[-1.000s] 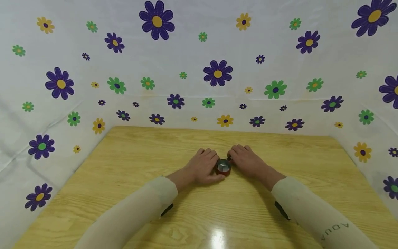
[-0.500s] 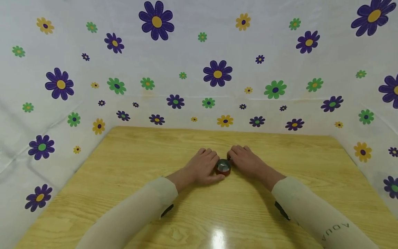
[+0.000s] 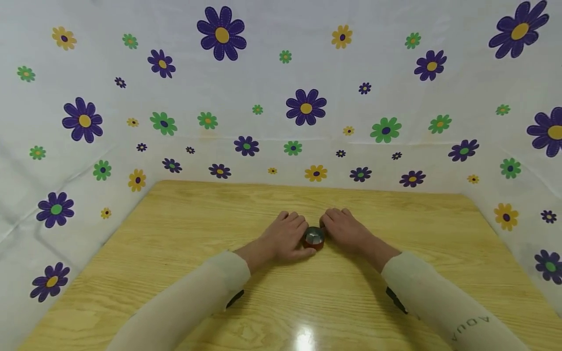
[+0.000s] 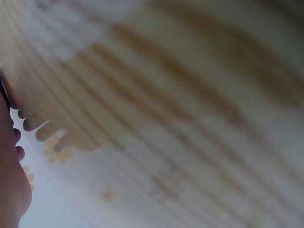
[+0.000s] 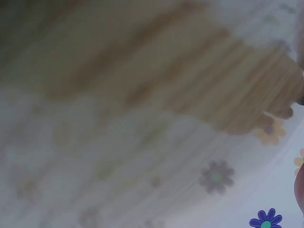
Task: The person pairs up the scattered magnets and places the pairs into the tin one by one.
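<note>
Between the two hands, in the head view, a small round object (image 3: 314,236) with a shiny metal dome and a reddish lower edge sits on the wooden table (image 3: 298,297). The left hand (image 3: 285,238) grips it from the left, its thumb along the near side and fingers bent round the far side. At its right far edge, the right hand (image 3: 347,229) holds on with curled fingers; those fingertips and whatever small part they pinch are hidden. Only slivers of the left hand (image 4: 12,175) and right hand (image 5: 299,187) show in the wrist views, and the object does not appear there.
A white cloth with printed flowers (image 3: 306,107) stands behind the table and along both sides. Pale sleeves (image 3: 189,297) cover both forearms, with a dark band partly visible under each cuff. Both wrist views are mostly blurred.
A small dark bit beside the right fingertips, visible a second ago, is now out of sight. The head view has tilted slightly. Both hands keep nearly the same place around the object.
</note>
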Demonstrator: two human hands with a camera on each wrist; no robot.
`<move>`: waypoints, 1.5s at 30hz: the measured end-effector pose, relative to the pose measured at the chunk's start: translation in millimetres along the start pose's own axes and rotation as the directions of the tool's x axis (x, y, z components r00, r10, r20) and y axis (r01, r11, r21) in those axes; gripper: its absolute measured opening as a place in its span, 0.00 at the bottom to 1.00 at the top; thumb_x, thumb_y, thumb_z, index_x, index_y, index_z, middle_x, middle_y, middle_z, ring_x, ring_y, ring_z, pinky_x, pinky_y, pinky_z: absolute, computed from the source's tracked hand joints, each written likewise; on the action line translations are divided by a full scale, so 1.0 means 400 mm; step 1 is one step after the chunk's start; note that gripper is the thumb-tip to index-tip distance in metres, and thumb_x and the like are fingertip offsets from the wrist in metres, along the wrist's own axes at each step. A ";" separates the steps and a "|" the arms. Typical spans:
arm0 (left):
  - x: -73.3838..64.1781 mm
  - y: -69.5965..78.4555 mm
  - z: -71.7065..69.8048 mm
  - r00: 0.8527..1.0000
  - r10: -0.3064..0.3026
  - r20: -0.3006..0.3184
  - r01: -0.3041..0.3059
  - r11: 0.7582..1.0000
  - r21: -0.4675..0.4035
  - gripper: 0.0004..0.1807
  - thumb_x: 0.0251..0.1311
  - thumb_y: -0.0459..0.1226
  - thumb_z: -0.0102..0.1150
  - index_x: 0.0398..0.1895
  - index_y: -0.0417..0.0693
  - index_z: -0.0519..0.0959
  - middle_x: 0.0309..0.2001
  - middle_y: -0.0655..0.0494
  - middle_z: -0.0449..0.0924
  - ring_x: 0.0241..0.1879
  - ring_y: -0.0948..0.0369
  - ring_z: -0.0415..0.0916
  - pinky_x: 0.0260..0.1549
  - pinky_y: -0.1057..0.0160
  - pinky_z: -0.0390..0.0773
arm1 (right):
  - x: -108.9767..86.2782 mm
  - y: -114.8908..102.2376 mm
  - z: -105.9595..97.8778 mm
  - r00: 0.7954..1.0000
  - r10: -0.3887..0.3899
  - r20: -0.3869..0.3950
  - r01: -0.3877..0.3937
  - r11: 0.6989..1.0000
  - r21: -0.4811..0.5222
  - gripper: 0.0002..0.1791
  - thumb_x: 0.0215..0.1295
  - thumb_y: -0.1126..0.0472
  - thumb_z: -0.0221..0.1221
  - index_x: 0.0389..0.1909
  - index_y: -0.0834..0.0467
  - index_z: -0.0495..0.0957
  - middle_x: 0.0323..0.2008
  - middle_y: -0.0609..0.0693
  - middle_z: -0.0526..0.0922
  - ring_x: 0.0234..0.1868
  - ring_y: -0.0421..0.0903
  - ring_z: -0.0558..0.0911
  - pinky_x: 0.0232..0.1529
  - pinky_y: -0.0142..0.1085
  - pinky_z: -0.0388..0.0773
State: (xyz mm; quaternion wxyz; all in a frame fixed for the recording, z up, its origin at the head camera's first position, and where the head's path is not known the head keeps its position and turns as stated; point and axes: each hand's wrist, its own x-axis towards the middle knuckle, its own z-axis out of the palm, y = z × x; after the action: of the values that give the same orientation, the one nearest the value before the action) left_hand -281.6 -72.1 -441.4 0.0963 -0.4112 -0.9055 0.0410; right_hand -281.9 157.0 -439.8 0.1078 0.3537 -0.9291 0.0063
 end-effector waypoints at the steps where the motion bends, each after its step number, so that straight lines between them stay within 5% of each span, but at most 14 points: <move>1: -0.002 -0.001 0.000 1.000 0.002 -0.003 -0.002 1.000 0.002 0.35 0.66 0.69 0.39 0.51 0.50 0.73 0.47 0.57 0.74 0.47 0.58 0.67 0.50 0.55 0.64 | -0.001 -0.001 0.000 1.000 -0.006 -0.012 0.006 1.000 -0.023 0.04 0.74 0.60 0.55 0.45 0.55 0.72 0.42 0.48 0.73 0.44 0.47 0.71 0.48 0.41 0.65; 7: -0.008 -0.005 -0.002 1.000 0.007 -0.003 -0.007 1.000 0.003 0.35 0.66 0.69 0.39 0.50 0.50 0.73 0.45 0.57 0.73 0.45 0.57 0.67 0.49 0.55 0.63 | -0.004 0.002 -0.002 0.996 -0.052 -0.076 0.041 0.989 -0.141 0.06 0.73 0.58 0.57 0.44 0.55 0.72 0.42 0.48 0.72 0.43 0.48 0.70 0.47 0.43 0.64; 18: -0.005 -0.003 0.014 1.000 0.006 -0.013 -0.006 1.000 -0.020 0.35 0.66 0.70 0.38 0.50 0.50 0.72 0.47 0.57 0.74 0.46 0.58 0.67 0.49 0.56 0.66 | -0.008 0.002 -0.011 0.983 -0.027 -0.180 0.001 0.990 -0.145 0.06 0.72 0.61 0.57 0.45 0.57 0.73 0.43 0.51 0.75 0.44 0.49 0.72 0.48 0.44 0.64; 28: -0.006 -0.003 0.010 1.000 -0.027 0.015 0.028 0.997 -0.068 0.37 0.65 0.70 0.41 0.53 0.48 0.73 0.48 0.57 0.75 0.47 0.58 0.66 0.49 0.57 0.66 | 0.003 -0.015 -0.013 0.901 -0.135 -0.412 0.118 0.991 -0.066 0.08 0.67 0.64 0.62 0.43 0.59 0.74 0.40 0.51 0.75 0.43 0.49 0.72 0.45 0.41 0.64; 34: -0.003 -0.002 0.000 0.999 -0.033 0.025 0.034 0.997 -0.065 0.36 0.65 0.70 0.40 0.54 0.50 0.73 0.49 0.58 0.75 0.46 0.60 0.66 0.49 0.57 0.66 | -0.001 -0.018 -0.019 0.907 -0.172 -0.385 0.201 0.979 0.035 0.06 0.69 0.64 0.60 0.43 0.59 0.74 0.41 0.51 0.76 0.47 0.49 0.74 0.47 0.40 0.66; 45: -0.003 -0.001 0.007 0.999 -0.025 0.026 0.026 0.999 -0.040 0.36 0.65 0.70 0.39 0.54 0.52 0.73 0.48 0.60 0.74 0.46 0.60 0.66 0.48 0.58 0.66 | 0.005 -0.034 -0.006 0.920 -0.220 -0.326 0.245 0.969 0.037 0.08 0.68 0.62 0.62 0.43 0.57 0.73 0.39 0.48 0.74 0.44 0.45 0.74 0.46 0.39 0.65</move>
State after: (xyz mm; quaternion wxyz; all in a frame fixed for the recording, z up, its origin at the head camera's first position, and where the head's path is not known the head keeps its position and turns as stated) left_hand -281.7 -73.3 -444.2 0.0769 -0.4010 -0.9125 0.0266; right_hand -274.0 145.7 -438.1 0.2430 0.4596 -0.8499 0.0861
